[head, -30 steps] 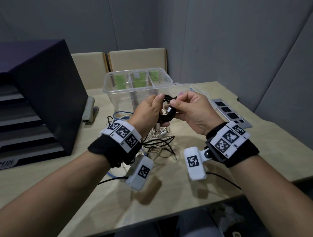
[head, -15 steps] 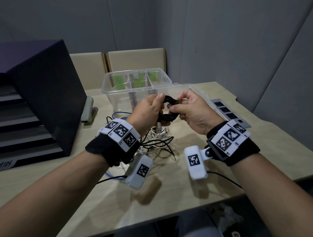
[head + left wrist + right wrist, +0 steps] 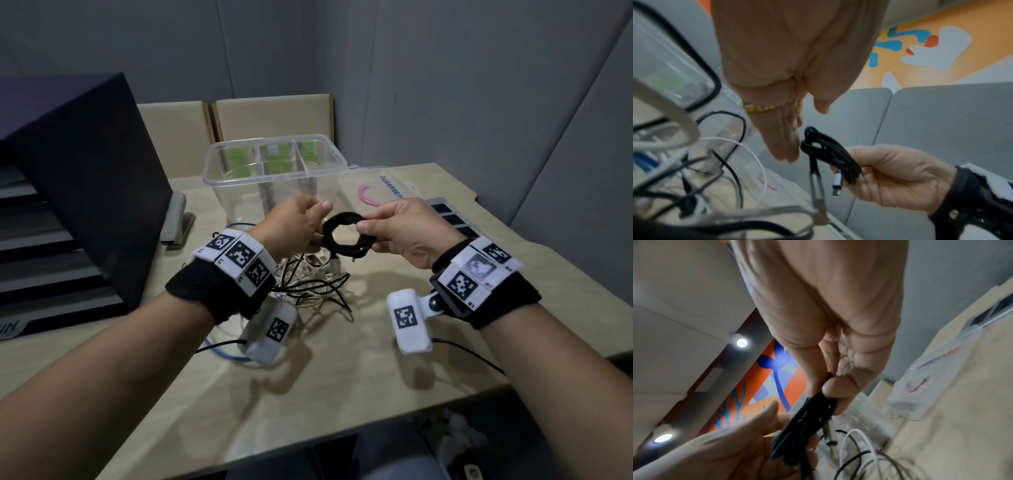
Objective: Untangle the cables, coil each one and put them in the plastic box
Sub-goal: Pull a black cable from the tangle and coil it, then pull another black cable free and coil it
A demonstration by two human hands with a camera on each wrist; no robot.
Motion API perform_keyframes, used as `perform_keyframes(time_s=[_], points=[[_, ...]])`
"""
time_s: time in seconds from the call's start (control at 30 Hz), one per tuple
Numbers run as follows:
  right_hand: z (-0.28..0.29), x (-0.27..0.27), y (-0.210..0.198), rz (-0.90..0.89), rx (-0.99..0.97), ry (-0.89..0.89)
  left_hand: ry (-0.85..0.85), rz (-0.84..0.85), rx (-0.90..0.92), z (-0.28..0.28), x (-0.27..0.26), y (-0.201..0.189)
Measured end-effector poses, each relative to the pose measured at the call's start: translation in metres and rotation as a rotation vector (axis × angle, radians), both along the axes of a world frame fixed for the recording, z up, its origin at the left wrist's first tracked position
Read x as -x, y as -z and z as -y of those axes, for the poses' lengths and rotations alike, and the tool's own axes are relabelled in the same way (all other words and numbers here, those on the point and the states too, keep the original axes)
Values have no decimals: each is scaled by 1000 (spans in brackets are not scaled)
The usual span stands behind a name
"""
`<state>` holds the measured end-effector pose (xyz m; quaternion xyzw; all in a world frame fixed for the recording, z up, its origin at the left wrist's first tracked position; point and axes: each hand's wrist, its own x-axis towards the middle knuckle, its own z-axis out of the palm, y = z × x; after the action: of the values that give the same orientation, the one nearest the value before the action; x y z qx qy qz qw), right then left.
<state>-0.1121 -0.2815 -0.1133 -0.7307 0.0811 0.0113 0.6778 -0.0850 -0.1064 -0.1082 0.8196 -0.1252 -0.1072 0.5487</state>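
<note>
Black coiled cable (image 3: 346, 234) pinched by right hand (image 3: 404, 233), left hand (image 3: 291, 228) alongside.

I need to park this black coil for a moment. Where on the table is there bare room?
Bare table lies between the cable pile and the near edge, below the right hand. Crowded: the pile before the plastic box, its lid on the right.

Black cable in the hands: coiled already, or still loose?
Coiled. The black cable forms a tight ring of several loops, pinched by the right hand; the left hand is beside it with straight fingers.
</note>
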Motion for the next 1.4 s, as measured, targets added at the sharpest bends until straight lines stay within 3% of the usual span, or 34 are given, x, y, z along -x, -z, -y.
perform_keyframes(time_s=[0.03,0.13,0.2,0.3,0.4,0.53,0.63,0.77,0.9,0.97,1.03,1.13,1.3,1.4], points=[[5,-2,2,-17,10,30,3,66,-91,-3,-2,0],[19,-6,9,-71,42,108,147,337,-586,-12,3,-3],[30,-11,18,-99,90,176,316,347,-800,-14,12,-2],[43,-17,34,-204,166,237,428,356,-957,-12,18,9],[54,-21,47,-307,231,282,432,413,-961,-11,16,15],[72,-28,57,-348,286,360,288,464,-851,-15,12,10],[81,-33,65,-323,381,259,132,446,-726,-21,4,5],[81,-33,64,-333,473,205,130,400,-581,-27,-3,6],[61,-26,35,-235,850,207,64,328,-454,-31,-7,5],[40,-17,20,-68,776,166,36,284,-363,-32,-7,2],[17,-10,11,49,626,-32,26,259,-246,-33,-3,-3],[-14,-4,7,68,492,-338,11,231,10,-36,3,-14],[-39,-12,14,106,382,-304,-137,330,277,-53,-1,-33],[-40,-18,10,176,510,-237,-159,372,244,-62,-1,-37]])
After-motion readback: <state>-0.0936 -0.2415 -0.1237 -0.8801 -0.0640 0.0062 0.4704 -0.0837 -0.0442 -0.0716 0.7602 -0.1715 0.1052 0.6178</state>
